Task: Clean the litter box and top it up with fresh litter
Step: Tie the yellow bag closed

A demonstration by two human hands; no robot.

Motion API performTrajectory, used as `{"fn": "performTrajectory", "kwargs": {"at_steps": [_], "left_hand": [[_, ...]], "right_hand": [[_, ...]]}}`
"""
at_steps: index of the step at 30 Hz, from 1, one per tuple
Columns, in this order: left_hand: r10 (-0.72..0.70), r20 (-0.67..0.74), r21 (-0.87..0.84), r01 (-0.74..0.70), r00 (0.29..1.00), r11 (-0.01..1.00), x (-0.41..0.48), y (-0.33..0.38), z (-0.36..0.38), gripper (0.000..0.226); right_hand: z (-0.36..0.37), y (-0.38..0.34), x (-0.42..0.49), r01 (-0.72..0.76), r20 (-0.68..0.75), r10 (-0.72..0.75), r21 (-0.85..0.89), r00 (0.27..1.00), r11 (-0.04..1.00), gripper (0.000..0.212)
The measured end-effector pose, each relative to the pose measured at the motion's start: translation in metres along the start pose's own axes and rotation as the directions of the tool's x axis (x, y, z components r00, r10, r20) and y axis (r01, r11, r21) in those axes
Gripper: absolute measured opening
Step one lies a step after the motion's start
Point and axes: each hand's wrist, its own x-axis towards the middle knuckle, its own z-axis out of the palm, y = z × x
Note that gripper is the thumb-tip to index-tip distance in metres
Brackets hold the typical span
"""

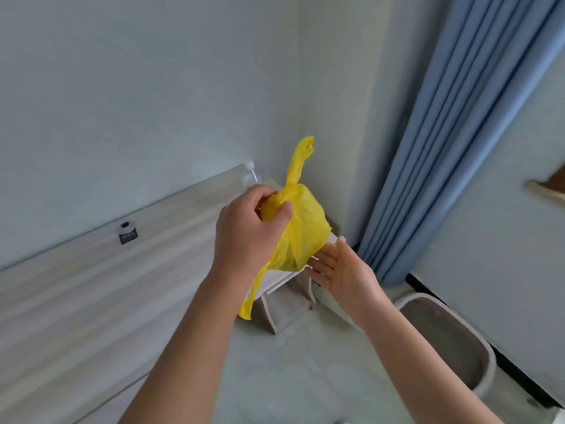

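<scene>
**Litter box on the floor at my lower right, a yellow bag held up in my hands**

The litter box, a rounded white plastic tub [411,296] with grey litter inside, stands on the pale floor [305,377] at the lower right of the view. It is against the wall, just beside the foot of a long blue pleated curtain [443,133]. It is well apart from both of my hands.

In the middle of the view I hold up a thin, crumpled yellow plastic bag [305,228]. My left hand [250,228] grips it near its gathered neck, with the thumb and curled fingers pinching the plastic. One twisted handle of the bag stands upright above my hand, and another strip hangs down past my wrist.

My right hand [339,270] is spread flat, palm up and fingers straight, just below the rounded bottom of the bag. I cannot tell whether the fingertips touch the plastic.

To my left, a long pale wood-grain desk [91,286] runs along the white wall [122,87] towards the corner. A small black and white object [127,232] sits on it, too blurred to make out. Behind the bag, in the corner, stands a small pale wooden piece of furniture [284,301], partly hidden.
</scene>
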Motion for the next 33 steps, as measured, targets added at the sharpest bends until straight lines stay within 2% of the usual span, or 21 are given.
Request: {"fn": "performTrajectory", "kwargs": {"at_steps": [9, 12, 15, 18, 24, 28, 33], "left_hand": [[-0.154, -0.225, 0.068, 0.173, 0.962, 0.983, -0.061, -0.089, -0.183, 0.018], [-0.202, -0.31, 0.073, 0.235, 0.929, 0.969, -0.093, -0.122, -0.249, 0.021], [-0.247, -0.395, 0.089, 0.304, 0.885, 0.949, -0.126, -0.146, -0.307, 0.014], [-0.308, -0.486, 0.083, 0.394, 0.818, 0.915, -0.159, -0.165, -0.357, 0.01], [-0.36, -0.686, 0.069, 0.55, 0.632, 0.833, -0.216, -0.184, -0.427, 0.01], [-0.361, -0.779, 0.08, 0.653, 0.512, 0.753, -0.248, -0.19, -0.455, 0.017], [-0.349, -0.867, 0.04, 0.748, 0.356, 0.663, -0.282, -0.188, -0.477, 0.012]], "right_hand": [[0.162, 0.1, -0.046, -0.086, 0.236, 0.114, -0.126, 0.965, 0.988, 0.05], [0.221, 0.152, -0.07, -0.137, 0.305, 0.183, -0.166, 0.935, 0.977, 0.046], [0.274, 0.197, -0.093, -0.203, 0.374, 0.273, -0.216, 0.887, 0.955, 0.044], [0.317, 0.234, -0.114, -0.246, 0.451, 0.358, -0.289, 0.817, 0.925, 0.043], [0.384, 0.29, -0.144, -0.265, 0.573, 0.515, -0.464, 0.637, 0.845, 0.045], [0.416, 0.32, -0.159, -0.27, 0.611, 0.617, -0.566, 0.496, 0.779, 0.045], [0.447, 0.352, -0.18, -0.198, 0.621, 0.707, -0.688, 0.339, 0.699, 0.046]]}}
